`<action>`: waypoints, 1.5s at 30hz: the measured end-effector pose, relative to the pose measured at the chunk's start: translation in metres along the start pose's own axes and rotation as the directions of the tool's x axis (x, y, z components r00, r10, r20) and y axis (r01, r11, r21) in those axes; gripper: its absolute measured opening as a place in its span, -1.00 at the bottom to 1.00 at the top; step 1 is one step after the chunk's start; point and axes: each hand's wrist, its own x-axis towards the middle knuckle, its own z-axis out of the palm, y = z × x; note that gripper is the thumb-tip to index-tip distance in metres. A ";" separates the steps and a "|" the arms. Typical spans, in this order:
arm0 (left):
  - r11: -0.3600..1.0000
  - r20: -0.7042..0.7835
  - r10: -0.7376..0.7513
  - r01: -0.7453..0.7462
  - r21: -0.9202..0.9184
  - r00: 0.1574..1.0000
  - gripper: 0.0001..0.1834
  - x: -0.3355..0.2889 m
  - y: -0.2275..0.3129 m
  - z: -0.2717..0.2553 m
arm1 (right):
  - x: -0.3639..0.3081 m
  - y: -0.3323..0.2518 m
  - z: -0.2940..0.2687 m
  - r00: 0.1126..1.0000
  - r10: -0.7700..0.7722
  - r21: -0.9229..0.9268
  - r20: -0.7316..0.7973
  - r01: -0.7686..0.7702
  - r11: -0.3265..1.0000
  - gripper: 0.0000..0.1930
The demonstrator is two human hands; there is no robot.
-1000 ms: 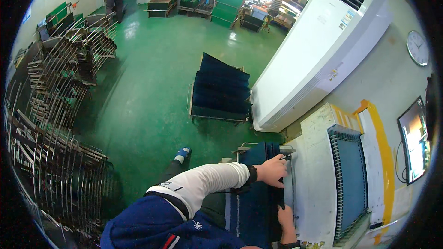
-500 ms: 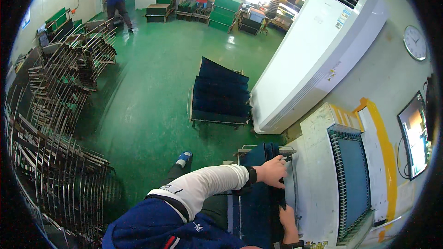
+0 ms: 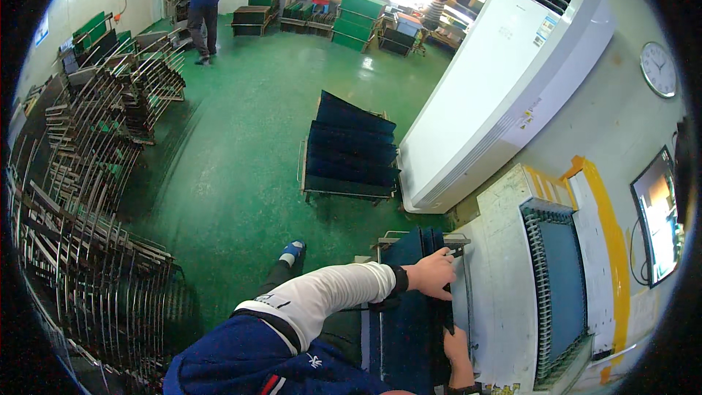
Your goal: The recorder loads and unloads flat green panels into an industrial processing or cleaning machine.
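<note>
A metal rack point(image 3: 457, 238) right in front of me holds several thin dark blue panels point(image 3: 408, 322) standing on edge. My left hand point(image 3: 433, 275), its arm in a white sleeve, reaches across the panels; its fingers curl over the edges at their right side. Closer to me, my right hand point(image 3: 459, 357) is closed at the same right-hand edge, thumb up along a dark panel. The tips of its fingers are hidden behind the panel.
A second rack of dark blue panels point(image 3: 351, 150) stands ahead on the green floor. Stacked metal racks point(image 3: 102, 263) line the left. To the right are a white air conditioner point(image 3: 482, 95), a machine with a roller-lined opening point(image 3: 563, 278) and a screen point(image 3: 654, 216). A person point(image 3: 205, 0) stands far left.
The person at the back left has come closer and moved slightly right. My hands stay almost where they were on the panels.
</note>
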 end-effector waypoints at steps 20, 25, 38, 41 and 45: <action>1.000 -0.048 0.007 -0.007 -0.009 0.999 -0.49 -0.001 0.000 -0.001 | 0.001 0.000 -0.001 1.000 0.018 -0.043 0.001 -0.018 0.999 -0.63; 1.000 -0.062 0.012 -0.013 -0.019 0.998 -0.49 -0.001 0.000 0.000 | -0.004 -0.011 -0.004 1.000 0.029 -0.038 0.002 -0.029 0.999 -0.64; 0.999 -0.026 -0.012 0.011 -0.036 1.000 -0.49 -0.002 -0.001 -0.002 | -0.004 -0.010 -0.001 0.995 -0.090 -0.041 -0.046 0.088 0.995 -0.68; 0.999 -0.015 -0.004 0.003 -0.041 1.000 -0.49 0.000 0.002 -0.003 | 0.002 0.015 0.006 0.992 -0.094 -0.084 -0.081 0.088 0.993 -0.68; 0.999 -0.012 -0.008 0.007 -0.034 1.000 -0.48 -0.001 0.001 -0.004 | 0.004 0.015 0.004 0.995 -0.091 -0.116 -0.034 0.087 0.990 -0.69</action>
